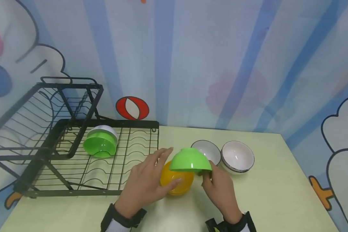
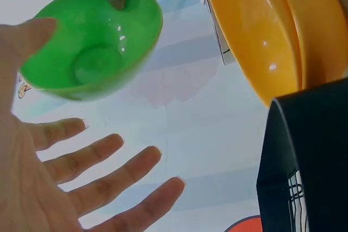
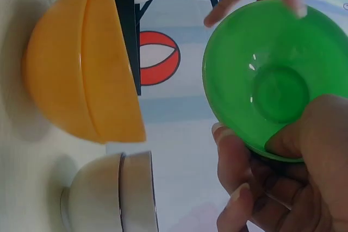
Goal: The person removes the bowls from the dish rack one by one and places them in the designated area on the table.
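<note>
A green bowl (image 1: 189,160) hangs upside down over the table. My right hand (image 1: 220,190) pinches its rim, the thumb inside the bowl in the right wrist view. My left hand (image 1: 148,180) is beside it, fingers spread and mostly straight; in the left wrist view its fingers stand apart from the green bowl (image 2: 98,52), while the thumb overlaps the rim and contact cannot be told. Below sit stacked orange bowls (image 3: 81,63) on the table, partly hidden in the head view by the green bowl and left hand.
A black dish rack (image 1: 72,193) stands on the left, with another green bowl (image 1: 100,145) and a white bowl (image 1: 108,129) leaning in it. To the right are a white bowl (image 1: 204,149) and stacked white bowls (image 1: 237,156). A printed cloth (image 1: 191,64) hangs behind the table.
</note>
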Demonstrator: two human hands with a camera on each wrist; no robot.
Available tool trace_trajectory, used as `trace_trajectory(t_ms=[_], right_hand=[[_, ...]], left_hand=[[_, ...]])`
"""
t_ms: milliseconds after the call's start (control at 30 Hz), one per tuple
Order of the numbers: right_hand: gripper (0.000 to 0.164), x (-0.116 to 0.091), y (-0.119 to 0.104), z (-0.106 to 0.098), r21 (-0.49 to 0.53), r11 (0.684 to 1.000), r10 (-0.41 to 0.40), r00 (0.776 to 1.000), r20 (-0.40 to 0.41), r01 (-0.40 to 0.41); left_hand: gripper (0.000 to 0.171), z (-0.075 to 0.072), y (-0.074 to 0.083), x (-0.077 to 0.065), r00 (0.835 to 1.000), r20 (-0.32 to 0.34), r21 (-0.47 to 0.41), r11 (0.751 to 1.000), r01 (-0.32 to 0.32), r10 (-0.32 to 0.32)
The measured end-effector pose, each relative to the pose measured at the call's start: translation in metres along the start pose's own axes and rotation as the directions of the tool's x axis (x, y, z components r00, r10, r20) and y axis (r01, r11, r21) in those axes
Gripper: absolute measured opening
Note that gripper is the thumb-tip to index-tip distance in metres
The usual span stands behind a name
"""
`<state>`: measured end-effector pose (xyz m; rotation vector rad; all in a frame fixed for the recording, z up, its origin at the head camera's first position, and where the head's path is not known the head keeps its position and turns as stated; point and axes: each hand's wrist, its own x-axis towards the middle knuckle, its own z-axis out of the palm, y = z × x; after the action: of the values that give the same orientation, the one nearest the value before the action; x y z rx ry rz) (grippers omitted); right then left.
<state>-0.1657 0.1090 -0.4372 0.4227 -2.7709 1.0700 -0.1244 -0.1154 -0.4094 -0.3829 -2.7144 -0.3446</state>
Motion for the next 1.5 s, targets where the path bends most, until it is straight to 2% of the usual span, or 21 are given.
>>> trace_trajectory(t_ms=[67, 167, 400, 600, 1000, 1167, 1433, 1500], right_hand=[[0.015, -0.002, 0.002, -0.003, 0.021, 0.999, 0.037, 0.999, 0.014, -0.038], [0.018, -0.006, 0.005, -0.009, 0.048, 0.995, 0.083, 0.996, 0.035, -0.085], [0.026, -0.018, 0.021, -0.016, 0.063, 0.975, 0.21, 0.975, 0.065, -0.214], [0.03, -0.026, 0.031, -0.018, 0.073, 0.953, 0.286, 0.953, 0.096, -0.293], [0.038, -0.045, 0.051, -0.019, 0.039, 0.885, 0.448, 0.873, 0.191, -0.463], [0.042, -0.051, 0.062, -0.014, 0.015, 0.863, 0.491, 0.843, 0.219, -0.506], [0.045, -0.057, 0.079, -0.014, -0.042, 0.837, 0.538, 0.806, 0.247, -0.546], [0.044, -0.057, 0.082, -0.013, -0.053, 0.84, 0.534, 0.807, 0.252, -0.54]], left_hand=[[0.083, -0.001, 0.001, 0.0, 1.0, 0.027, 0.007, 1.0, 0.012, -0.012], [0.08, -0.002, 0.001, -0.001, 1.0, 0.026, 0.023, 1.0, 0.009, -0.009], [0.059, -0.002, -0.002, -0.001, 0.997, -0.056, 0.057, 0.997, -0.044, 0.048], [0.056, -0.002, -0.005, 0.001, 0.993, -0.103, 0.053, 0.997, -0.054, 0.059], [0.049, -0.004, -0.004, 0.001, 0.996, -0.071, 0.037, 0.998, -0.054, 0.056], [0.05, -0.004, -0.006, 0.002, 0.994, -0.092, 0.055, 0.997, -0.06, 0.065], [0.052, -0.006, -0.007, 0.002, 0.993, -0.106, 0.067, 0.996, -0.052, 0.059], [0.052, -0.007, -0.007, 0.002, 0.993, -0.103, 0.072, 0.996, -0.044, 0.052]])
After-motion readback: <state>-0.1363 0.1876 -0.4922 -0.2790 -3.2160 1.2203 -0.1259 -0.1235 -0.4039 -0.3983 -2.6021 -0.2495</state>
